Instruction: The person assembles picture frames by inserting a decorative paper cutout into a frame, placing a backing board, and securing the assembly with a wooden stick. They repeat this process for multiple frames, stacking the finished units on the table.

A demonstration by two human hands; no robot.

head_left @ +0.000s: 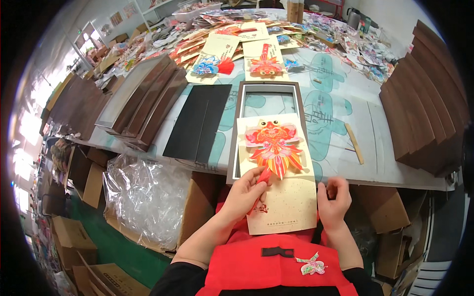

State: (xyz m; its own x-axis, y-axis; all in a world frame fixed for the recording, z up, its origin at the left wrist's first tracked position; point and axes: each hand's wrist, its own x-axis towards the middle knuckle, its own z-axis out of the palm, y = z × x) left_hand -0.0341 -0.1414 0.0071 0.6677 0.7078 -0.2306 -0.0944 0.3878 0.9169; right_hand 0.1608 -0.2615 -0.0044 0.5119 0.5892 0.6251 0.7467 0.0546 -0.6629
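Workbench fills the middle of the frame, covered with a pale printed sheet (340, 123). I see an empty dark frame (269, 89) lying flat at centre, its long axis running from the lower edge toward the top.

A cream card (286, 197) lies over the frame's near end and overhangs the bench edge toward me. Its long axis matches the frame's. A red-orange paper fish (273, 143) is mounted on the card's upper half, head pointing to the top of the frame, tail pointing down toward the hands.

The left hand (245, 192) sits on the card's left edge, fingers closed narrowly on the red tail tip. The right hand (334, 200) pinches the card's right edge at lower centre-right. Both hands lie directly below the fish; the left is nearer to it.

Black boards (197, 123) lie left of the frame. Stacks of dark frames (143, 103) stand at left and right. A wooden stick (354, 143) lies right of the card. More fish cards (264, 61) cover the top.
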